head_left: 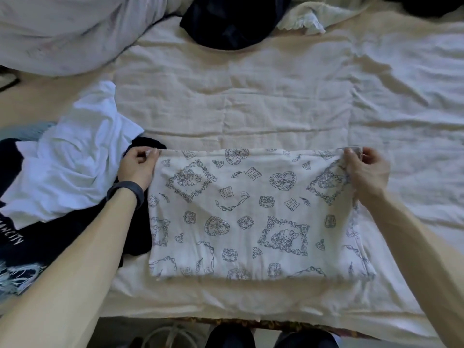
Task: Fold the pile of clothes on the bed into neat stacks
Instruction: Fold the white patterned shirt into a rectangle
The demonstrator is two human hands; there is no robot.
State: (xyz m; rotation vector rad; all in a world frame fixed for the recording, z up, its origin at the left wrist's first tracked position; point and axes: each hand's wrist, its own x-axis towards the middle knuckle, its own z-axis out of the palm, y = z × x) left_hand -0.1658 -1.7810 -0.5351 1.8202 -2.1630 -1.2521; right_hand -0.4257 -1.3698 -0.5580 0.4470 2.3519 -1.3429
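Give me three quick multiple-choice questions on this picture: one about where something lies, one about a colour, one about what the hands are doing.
1. Where does the crumpled white garment lie, relative to the printed cloth?
A. On the person's left of it
B. On the person's right of it
C. On top of it

2. What colour is the wristband?
A. Red
B. Dark grey
C. Yellow

3. How do the left hand and right hand meet the printed cloth?
A. Both lie flat on its middle
B. Only one touches it
C. Each pinches a far corner

Answers:
1 A: the white garment is heaped beside the left forearm.
2 B: the band on the left wrist is dark grey.
3 C: the fingers of each hand close on one far corner.
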